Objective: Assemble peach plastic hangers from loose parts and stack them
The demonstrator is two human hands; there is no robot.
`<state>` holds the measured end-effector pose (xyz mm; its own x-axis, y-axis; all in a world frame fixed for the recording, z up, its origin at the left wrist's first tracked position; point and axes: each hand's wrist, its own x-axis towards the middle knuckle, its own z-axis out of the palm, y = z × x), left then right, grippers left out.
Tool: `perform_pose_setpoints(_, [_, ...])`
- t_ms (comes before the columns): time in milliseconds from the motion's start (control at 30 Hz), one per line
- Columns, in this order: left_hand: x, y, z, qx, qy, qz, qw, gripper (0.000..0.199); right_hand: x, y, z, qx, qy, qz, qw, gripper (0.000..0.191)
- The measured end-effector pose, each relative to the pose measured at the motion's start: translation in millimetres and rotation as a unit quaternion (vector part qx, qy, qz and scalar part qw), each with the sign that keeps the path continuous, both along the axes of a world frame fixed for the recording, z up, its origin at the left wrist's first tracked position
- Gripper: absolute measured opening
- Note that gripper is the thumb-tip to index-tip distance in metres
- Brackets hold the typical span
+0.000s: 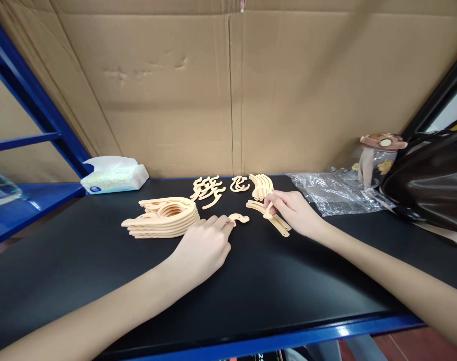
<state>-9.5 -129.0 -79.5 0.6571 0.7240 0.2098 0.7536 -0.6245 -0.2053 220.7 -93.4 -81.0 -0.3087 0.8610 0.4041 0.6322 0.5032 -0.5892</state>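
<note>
My left hand is closed, its fingertips pinching one end of a beige curved hook piece at the middle of the black table. With thumb and fingers together, my right hand grips a small beige plastic piece with a rounded end. Directly below that piece lie long curved hanger arms. To the left of my left hand stands a neat stack of beige folding hangers. Behind the hands are loose long-stemmed pieces, a few thin hooks and a row of curved arms.
A tissue pack sits at the back left. Crumpled clear plastic bags, a drinking bottle and a dark bag occupy the right side. Cardboard walls off the back, and a blue frame edge runs along the front.
</note>
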Motion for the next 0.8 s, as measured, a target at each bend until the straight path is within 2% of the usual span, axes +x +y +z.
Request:
perform_pose_setpoints(100, [1.7,-0.2,-3.9,0.006,-0.005,0.005,1.000,0.039,-2.4,1.1,-2.4,-0.038,0.011,0.004,0.999,0.036])
perform_pose_setpoints(267, [2.3,1.6,-10.0,0.015,-0.016,0.004,1.000,0.045,-5.0,-3.3,-0.2,-0.027,-0.033,-0.002,0.999,0.031])
perform_pose_setpoints(333, [2.2,2.1,-11.2,0.015,-0.019,0.004,1.000,0.046,-6.0,-4.8,-0.1,-0.055,0.006,0.017,0.998,0.031])
perform_pose_setpoints(433, [3.2,0.9,-10.6,0.026,-0.032,-0.012,0.999,0.048,-8.2,-4.8,-2.0,-0.139,0.125,0.049,0.981,0.028])
perform_pose_setpoints(500, [4.9,-1.4,-8.2,0.029,-0.058,-0.042,0.997,0.047,-9.3,-3.8,-3.0,-0.168,0.182,0.055,0.967,0.025])
perform_pose_setpoints(567, [6.8,-4.8,-4.7,0.014,-0.090,-0.088,0.992,0.042,-9.6,-2.5,-3.1,-0.161,0.203,0.047,0.965,0.024])
perform_pose_setpoints(700, [8.4,-11.1,1.2,-0.076,-0.121,-0.188,0.972,0.038,-8.2,-0.1,-2.5,-0.155,0.223,0.031,0.962,0.024])
perform_pose_setpoints(800, [7.3,-11.8,2.7,-0.140,-0.122,-0.224,0.957,0.035,-7.5,1.9,-3.1,-0.179,0.245,0.027,0.953,0.019])
